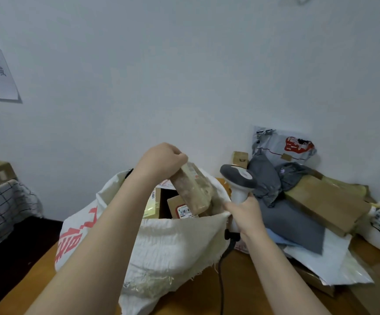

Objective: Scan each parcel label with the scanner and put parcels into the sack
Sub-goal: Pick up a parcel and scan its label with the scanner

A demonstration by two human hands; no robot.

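Over the open mouth of the sack (175, 242), left hand (161, 160) has the parcel (193, 189) by its upper end, fingers curled tight round it, and the box hangs tilted, lower end dipping toward the opening. That glossy tape says slippery to me, but the box looks stiff and light enough for one hand, so a grip across the short end should serve; squeeze the edges, not the slick faces. It's a small brown carton, wrapped all over in clear tape, with a pale label on its upper face, too blurred to read. Right hand (245, 212) is wrapped round the white handle of the scanner (239, 178), grey head up, and it sits right against the sack's right rim; whether it pinches the cloth too, I can't tell. Inside the sack, other cartons (181, 208) stand with labels showing. Off to the right on the table (207, 296), a grey soft mailer (293, 221) and a flat cardboard box (327, 205) wait
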